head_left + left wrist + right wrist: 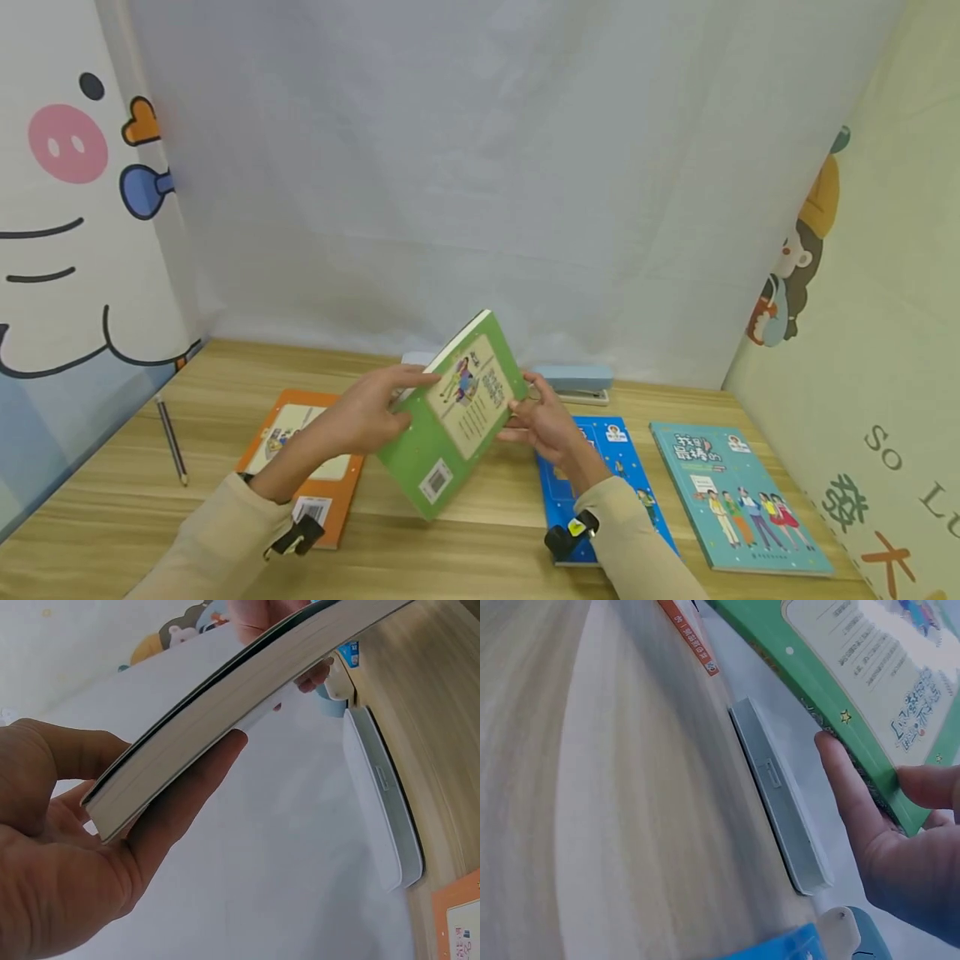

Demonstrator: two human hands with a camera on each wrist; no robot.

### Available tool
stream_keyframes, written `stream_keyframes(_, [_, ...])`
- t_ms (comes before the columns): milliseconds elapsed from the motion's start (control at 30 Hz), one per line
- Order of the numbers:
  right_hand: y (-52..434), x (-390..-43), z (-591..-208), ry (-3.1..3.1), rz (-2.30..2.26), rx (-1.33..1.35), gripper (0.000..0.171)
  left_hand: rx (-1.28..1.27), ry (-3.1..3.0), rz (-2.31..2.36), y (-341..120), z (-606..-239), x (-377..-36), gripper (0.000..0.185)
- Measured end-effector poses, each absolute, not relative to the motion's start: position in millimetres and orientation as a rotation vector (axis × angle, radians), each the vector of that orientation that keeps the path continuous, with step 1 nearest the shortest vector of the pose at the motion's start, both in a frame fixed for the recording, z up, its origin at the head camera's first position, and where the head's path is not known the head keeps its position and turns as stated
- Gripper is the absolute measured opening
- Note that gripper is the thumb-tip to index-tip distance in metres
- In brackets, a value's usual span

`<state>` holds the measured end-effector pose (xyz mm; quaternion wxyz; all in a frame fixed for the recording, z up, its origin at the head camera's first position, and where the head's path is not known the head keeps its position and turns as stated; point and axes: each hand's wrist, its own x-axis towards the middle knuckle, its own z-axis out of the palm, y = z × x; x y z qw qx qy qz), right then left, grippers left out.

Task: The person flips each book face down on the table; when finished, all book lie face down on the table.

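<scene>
We see the green book (467,417) held tilted in the middle of the head frame, its barcoded cover facing us. The left hand (369,414) clamps its left edge, thumb on one cover and fingers on the other. The right hand (547,423) pinches the right side between thumb and fingers. Lower left of centre we find an orange book (337,492), with a pencil (172,440) farther left. Toward the lower right lie a blue book (626,475) and a teal book (742,500); a stapler (573,379) sits above the blue one.
</scene>
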<state>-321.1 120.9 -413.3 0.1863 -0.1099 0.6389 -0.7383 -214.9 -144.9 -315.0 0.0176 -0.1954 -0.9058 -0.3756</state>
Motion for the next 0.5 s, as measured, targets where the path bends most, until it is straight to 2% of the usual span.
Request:
stream_keyframes(167, [125, -321, -408, 1.877, -2.047, -0.27, 0.052, -0.58, -2.789, -1.386, -149, -323, -218, 0.057])
stream_keyframes(500, [136, -324, -406, 2.034, -1.946, -0.274, 0.055, -0.414, -2.853, -1.438, -150, -341, -218, 0.057])
